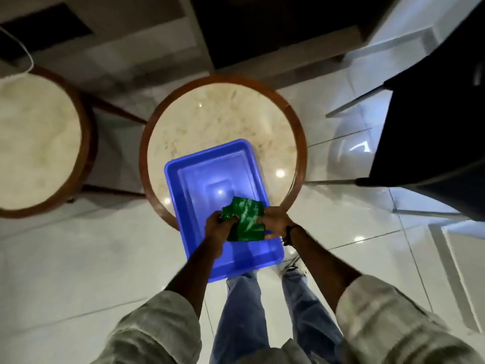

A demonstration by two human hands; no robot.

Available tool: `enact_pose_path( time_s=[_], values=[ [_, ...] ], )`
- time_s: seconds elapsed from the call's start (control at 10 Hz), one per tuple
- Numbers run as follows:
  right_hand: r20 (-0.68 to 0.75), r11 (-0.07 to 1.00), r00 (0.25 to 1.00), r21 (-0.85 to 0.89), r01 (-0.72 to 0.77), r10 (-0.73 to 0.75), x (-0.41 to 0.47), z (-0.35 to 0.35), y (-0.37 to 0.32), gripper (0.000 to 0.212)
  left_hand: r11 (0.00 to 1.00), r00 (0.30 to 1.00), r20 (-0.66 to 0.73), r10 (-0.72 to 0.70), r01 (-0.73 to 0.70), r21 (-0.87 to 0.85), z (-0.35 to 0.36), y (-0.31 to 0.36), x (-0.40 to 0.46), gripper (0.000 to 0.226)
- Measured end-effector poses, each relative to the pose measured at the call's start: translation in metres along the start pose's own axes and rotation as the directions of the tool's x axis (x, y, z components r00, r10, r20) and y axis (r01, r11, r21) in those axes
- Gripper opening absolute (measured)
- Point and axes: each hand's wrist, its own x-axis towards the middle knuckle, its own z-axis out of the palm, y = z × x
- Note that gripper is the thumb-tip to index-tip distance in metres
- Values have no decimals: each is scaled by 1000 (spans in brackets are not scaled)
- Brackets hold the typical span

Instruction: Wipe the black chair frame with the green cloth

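A crumpled green cloth (pixel 245 219) is held between both hands above the near part of a blue plastic tray (pixel 207 179). My left hand (pixel 219 228) grips its left side and my right hand (pixel 275 222) grips its right side. The black chair (pixel 435 122) stands at the right, with its dark seat and thin legs above the white tiled floor. Neither hand is near the chair.
The blue tray overhangs the near edge of a round marble-topped table with a brown wooden rim (pixel 299 137). A second round table (pixel 39 143) stands at the left. Glossy white floor tiles (pixel 78 258) surround them. My legs in jeans are below.
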Motion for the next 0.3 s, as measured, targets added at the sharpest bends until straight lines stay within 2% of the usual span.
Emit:
enact_pose_path(
  time_s=[0.1,0.2,0.3],
  values=[
    [-49,995,998,-89,-34,30,22,23,5,11,995,995,-12,-101,101,3,-7,-21,18,36],
    [-103,994,994,-102,-37,27,37,35,10,8,991,989,81,-125,120,58,-10,-29,35,36],
    [-166,992,985,-120,35,-54,39,28,-4,4,969,995,77,-67,47,244,-21,-22,34,34]
  ],
)
